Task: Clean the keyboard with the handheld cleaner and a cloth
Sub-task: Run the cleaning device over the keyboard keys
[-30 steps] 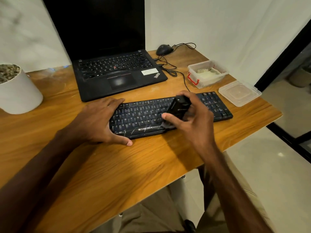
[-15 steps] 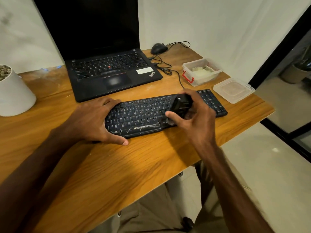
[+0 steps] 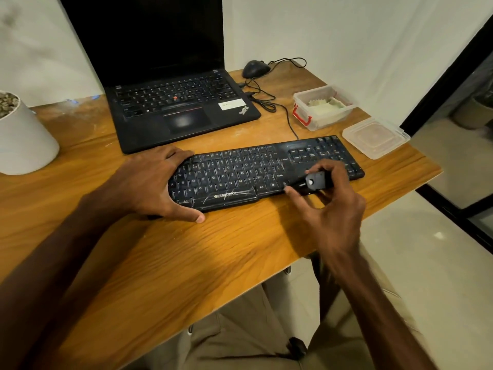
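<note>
A black keyboard [image 3: 240, 169] lies across the wooden desk [image 3: 186, 257] in front of the laptop. My left hand [image 3: 149, 182] grips its left end, thumb on the front edge. My right hand [image 3: 328, 206] holds a small black handheld cleaner [image 3: 313, 182], tipped low and sideways, its nose on the keys at the keyboard's front right, near the arrow keys. A pale cloth [image 3: 324, 104] lies inside the clear box at the back right.
An open black laptop [image 3: 181, 108] stands behind the keyboard. A wired mouse [image 3: 254, 68] and its cable lie at the back. A clear box with red clasp [image 3: 314, 121] and its lid [image 3: 376, 137] sit right. A white plant pot [image 3: 24, 140] stands left.
My right hand has slid the cleaner rightward along the keyboard and tipped it from upright to nearly flat. My left hand stays on the left end.
</note>
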Tool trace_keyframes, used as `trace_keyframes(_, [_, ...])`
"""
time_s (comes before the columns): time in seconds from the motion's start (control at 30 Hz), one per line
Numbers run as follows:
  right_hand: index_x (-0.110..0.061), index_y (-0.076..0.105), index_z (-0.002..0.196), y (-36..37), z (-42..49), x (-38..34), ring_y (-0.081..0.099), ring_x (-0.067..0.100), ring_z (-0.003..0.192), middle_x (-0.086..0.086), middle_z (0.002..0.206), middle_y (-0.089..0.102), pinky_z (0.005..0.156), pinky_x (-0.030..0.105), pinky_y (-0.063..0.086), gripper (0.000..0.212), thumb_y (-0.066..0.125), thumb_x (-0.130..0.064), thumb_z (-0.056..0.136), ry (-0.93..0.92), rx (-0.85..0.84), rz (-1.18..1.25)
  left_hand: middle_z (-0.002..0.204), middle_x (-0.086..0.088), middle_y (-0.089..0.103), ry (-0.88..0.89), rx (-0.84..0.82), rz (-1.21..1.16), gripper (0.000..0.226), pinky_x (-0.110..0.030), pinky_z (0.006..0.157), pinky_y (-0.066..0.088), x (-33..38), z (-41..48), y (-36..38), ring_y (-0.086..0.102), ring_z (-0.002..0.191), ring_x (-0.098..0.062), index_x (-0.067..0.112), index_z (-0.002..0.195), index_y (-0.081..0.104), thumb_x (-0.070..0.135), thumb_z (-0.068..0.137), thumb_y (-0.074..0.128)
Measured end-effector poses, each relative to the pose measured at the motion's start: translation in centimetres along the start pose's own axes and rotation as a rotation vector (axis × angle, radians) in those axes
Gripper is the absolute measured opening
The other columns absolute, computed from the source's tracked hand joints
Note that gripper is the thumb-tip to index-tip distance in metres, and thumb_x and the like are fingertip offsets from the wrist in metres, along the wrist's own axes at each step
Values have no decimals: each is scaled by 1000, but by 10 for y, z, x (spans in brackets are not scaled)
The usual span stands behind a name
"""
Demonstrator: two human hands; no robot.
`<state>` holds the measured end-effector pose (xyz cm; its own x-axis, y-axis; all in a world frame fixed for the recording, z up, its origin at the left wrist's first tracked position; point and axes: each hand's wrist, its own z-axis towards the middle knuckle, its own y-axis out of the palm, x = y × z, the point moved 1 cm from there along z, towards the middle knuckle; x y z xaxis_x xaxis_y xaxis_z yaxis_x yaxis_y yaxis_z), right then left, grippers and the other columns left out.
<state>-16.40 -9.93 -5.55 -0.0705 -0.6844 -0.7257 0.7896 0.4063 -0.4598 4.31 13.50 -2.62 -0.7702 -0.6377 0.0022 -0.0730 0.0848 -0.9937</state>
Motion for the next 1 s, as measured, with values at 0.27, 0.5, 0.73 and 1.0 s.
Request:
trace_keyframes(0.27, [-8,59,117,30,-39,-16,68,5,101,-3,114,65,73,19,60,48,87,-24,82,-63,9,140,151,3,46,-2,-1,-10,149,-44,102,47,-1,0,0,51,130,-20,30,159,26,113,37,45])
trace_keyframes(0.5, [-7,56,122,-9,-18,18,68,5,107,3,122,67,81,10,55,53,87,-18,81,52,210,83,150,4,46,-4,-9,-13,148,-44,102,48,-1,1,0,51,129,-20,31,158,27,113,36,46])
trace_keyframes(0.73, [-7,56,120,9,-22,4,70,10,105,4,121,68,73,22,62,51,87,-19,81,61,186,166,151,5,45,-8,-19,-26,148,-43,102,47,1,1,-1,50,129,-19,30,158,27,112,36,47])
trace_keyframes(1.0, [-12,56,118,25,-30,-10,68,5,100,-1,116,67,71,16,60,49,86,-22,82,54,69,162,152,5,44,-17,-30,-42,148,-44,104,46,1,1,-1,49,131,-19,32,158,25,112,35,47])
